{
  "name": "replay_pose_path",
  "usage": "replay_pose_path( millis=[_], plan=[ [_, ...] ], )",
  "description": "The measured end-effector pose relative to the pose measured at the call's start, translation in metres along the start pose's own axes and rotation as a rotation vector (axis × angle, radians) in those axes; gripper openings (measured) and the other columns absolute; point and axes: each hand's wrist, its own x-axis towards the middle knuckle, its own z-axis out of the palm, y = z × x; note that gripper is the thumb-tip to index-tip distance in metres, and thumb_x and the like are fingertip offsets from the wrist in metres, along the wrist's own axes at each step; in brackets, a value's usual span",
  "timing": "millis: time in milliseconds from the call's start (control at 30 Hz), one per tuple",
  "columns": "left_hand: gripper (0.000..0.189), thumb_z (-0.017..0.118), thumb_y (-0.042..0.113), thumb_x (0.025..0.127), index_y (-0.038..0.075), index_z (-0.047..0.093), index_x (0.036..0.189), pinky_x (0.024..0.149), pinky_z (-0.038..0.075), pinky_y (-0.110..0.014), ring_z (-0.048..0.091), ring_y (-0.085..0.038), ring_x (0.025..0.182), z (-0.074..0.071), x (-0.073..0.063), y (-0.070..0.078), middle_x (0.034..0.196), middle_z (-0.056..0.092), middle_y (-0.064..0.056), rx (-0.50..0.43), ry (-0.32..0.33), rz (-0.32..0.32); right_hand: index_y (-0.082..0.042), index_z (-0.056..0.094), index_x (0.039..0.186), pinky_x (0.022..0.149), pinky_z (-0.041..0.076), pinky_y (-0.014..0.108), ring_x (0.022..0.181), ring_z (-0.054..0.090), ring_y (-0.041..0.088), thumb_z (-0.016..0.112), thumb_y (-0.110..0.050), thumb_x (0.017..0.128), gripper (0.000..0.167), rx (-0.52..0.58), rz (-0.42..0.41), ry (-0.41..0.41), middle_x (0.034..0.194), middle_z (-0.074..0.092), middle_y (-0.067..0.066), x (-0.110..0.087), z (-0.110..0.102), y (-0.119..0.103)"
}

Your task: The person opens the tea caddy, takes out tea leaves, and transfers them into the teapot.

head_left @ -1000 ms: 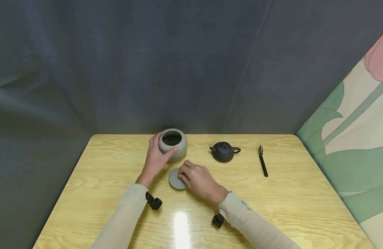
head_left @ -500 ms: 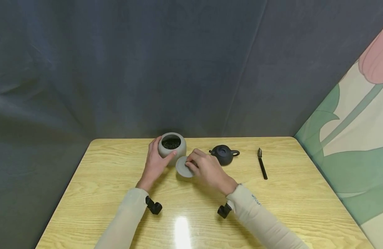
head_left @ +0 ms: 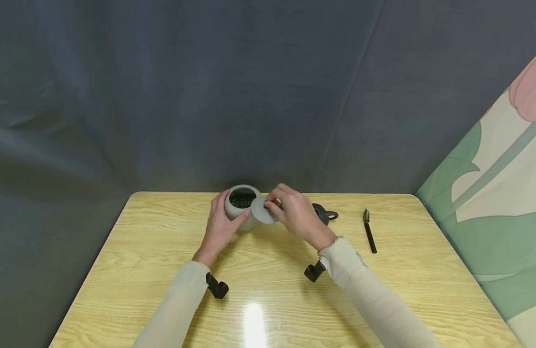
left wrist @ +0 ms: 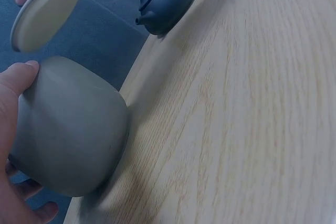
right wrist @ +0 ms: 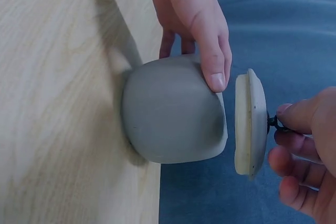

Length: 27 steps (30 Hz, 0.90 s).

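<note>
A round grey jar (head_left: 246,223) stands near the back edge of the table, dark tea leaves (head_left: 243,199) showing through its mouth. My left hand (head_left: 218,224) grips its left side, thumb at the front of the rim and fingers around the far side. Between thumb and fingertips, my right hand (head_left: 296,212) pinches the small dark knob of the grey lid (right wrist: 257,124). The lid is off the table, just right of the jar's mouth; the right wrist view has a narrow gap between them. Its pale inner side (left wrist: 47,14) shows in the left wrist view.
Behind my right hand is a dark teapot (left wrist: 165,6), partly hidden in the head view. A small black-handled scoop or brush (head_left: 370,232) lies further right on the wooden table (head_left: 163,241). A dark curtain (head_left: 250,96) hangs directly behind the table.
My right hand has lifted the lid from the table and carried it away from me, up beside the jar's mouth. My left hand has stayed on the jar.
</note>
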Motion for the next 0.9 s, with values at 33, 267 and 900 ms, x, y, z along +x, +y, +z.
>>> replay_pose_path(
  millis=[33,267,900],
  plan=[
    [0.096,0.081,0.045,0.094,0.015,0.028,0.168,0.124,0.037,-0.064,0.039,-0.039,0.155,0.0,0.0,0.0,0.172,0.029,-0.013,0.004,-0.001,-0.002,-0.014,0.076,0.102,0.064,0.053,0.026,0.075,0.063,0.01,0.072,-0.022,0.104,0.009,0.001,-0.002,0.002,0.1,0.07,0.002,0.003,0.0,0.0],
    [0.095,0.079,0.048,0.095,0.017,0.028,0.168,0.123,0.037,-0.064,0.039,-0.038,0.154,-0.003,-0.001,0.0,0.172,0.029,-0.011,-0.008,-0.012,-0.012,-0.013,0.076,0.104,0.066,0.056,0.033,0.079,0.067,0.014,0.071,-0.023,0.105,0.012,-0.002,0.003,-0.004,0.101,0.071,0.002,0.026,0.002,-0.001],
    [0.095,0.077,0.052,0.096,0.02,0.026,0.169,0.125,0.035,-0.064,0.038,-0.036,0.156,-0.003,-0.003,-0.002,0.173,0.026,-0.009,-0.04,-0.031,-0.004,-0.013,0.077,0.11,0.08,0.061,0.04,0.091,0.071,0.019,0.067,-0.025,0.107,0.016,0.008,0.051,-0.091,0.109,0.071,0.002,0.065,0.021,-0.009]
  ],
)
